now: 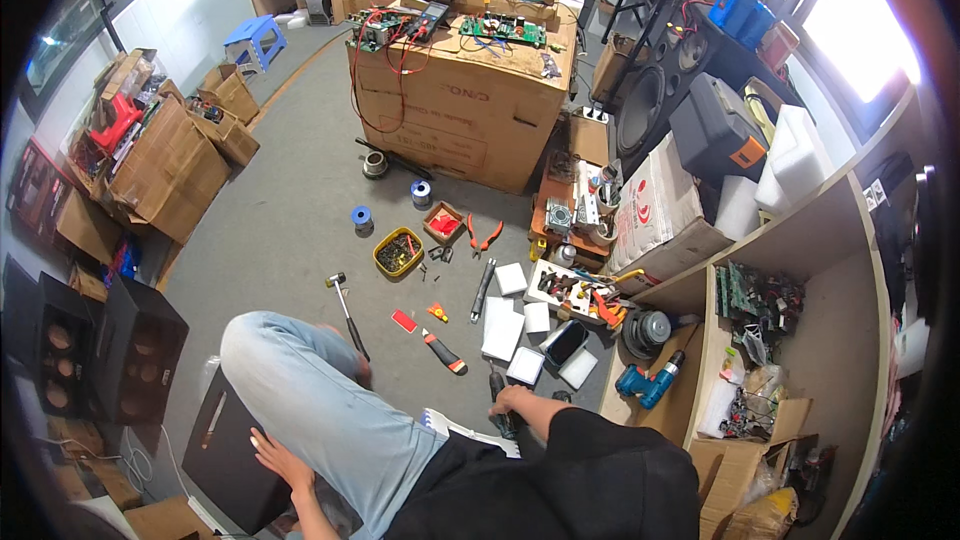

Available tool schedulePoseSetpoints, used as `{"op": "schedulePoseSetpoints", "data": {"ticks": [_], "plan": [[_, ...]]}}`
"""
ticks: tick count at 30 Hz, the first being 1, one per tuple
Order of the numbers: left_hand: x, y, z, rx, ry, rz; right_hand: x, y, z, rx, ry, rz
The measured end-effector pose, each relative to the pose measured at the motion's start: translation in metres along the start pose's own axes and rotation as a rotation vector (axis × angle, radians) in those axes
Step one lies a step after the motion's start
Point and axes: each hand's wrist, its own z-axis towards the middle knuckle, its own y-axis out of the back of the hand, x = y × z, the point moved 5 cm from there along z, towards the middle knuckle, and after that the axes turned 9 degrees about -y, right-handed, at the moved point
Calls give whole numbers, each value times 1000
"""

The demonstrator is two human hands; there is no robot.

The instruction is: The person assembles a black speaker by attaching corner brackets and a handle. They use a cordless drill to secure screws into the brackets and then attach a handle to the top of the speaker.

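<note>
I sit on the grey floor with my jeans-clad knee (300, 380) raised. My left hand (280, 462) rests flat on the top edge of a black speaker box (225, 440) at lower left, holding nothing. My right hand (515, 400) is closed around the handle of a dark screwdriver-like tool (497, 383) that points away from me. Just beyond it lie white foam blocks (503, 330), a dark phone (565, 343), a red-and-black utility knife (443, 350) and a hammer (345, 305). A yellow tray of screws (398, 252) and red pliers (483, 235) lie farther out.
A large cardboard box (470, 120) carrying circuit boards stands ahead. Black loudspeakers (645, 105) and a wooden shelf unit (820, 240) fill the right; a blue drill (650, 385) lies at its foot. Cardboard boxes (170, 175) and black cabinets (140, 340) line the left.
</note>
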Motion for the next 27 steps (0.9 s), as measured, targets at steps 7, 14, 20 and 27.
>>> {"op": "schedulePoseSetpoints", "data": {"ticks": [7,14,20,27], "plan": [[-16,41,1,43,19,38,-10,309,-116,-527,770,732],[-8,22,15,-182,108,-29,-189,622,-231,-1706,451,1033],[-12,29,23,-255,184,32,-215,707,-216,-1595,70,926],[-8,29,23,-252,155,54,-217,722,-194,-1463,66,1160]]}}
